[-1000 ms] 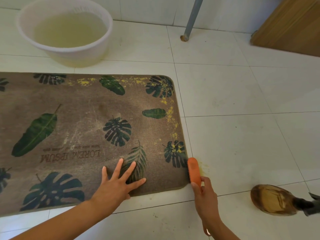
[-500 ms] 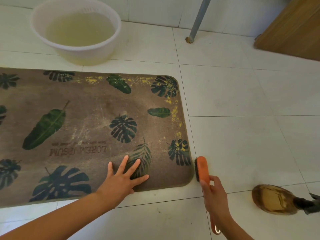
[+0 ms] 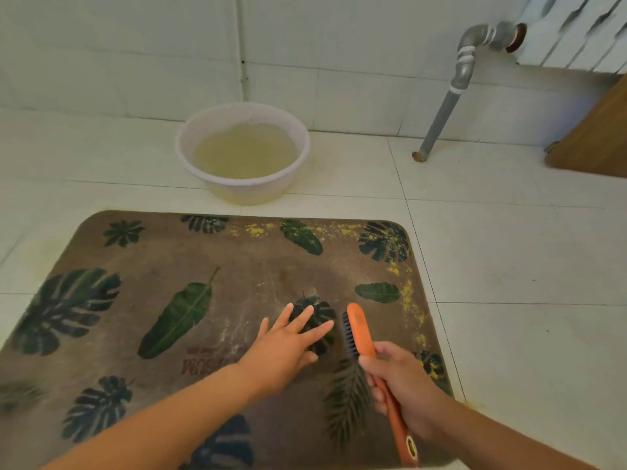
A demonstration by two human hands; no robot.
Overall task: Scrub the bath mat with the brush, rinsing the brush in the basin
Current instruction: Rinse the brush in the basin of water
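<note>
Brown leaf-print bath mat (image 3: pixel 237 283) lay flat on the tiled floor (image 3: pixel 509 266); scrubbing step in hand.
White basin (image 3: pixel 244 193) stood just beyond the mat's far edge and held cloudy yellowish water (image 3: pixel 244 150); orange brush (image 3: pixel 356 334) was over the mat's right half, bristles facing left, contact not discernible; right hand (image 3: pixel 403 385) gripped its handle; left hand (image 3: pixel 285 347) pressed flat, fingers spread. Next, as judged: bristles turned down, worked toward yellow specks (image 3: pixel 409 300) at the right edge.

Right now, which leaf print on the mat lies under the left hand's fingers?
The round dark split leaf, just left of the brush. The left hand rests spread on it; no other print lies under its fingers.
</note>
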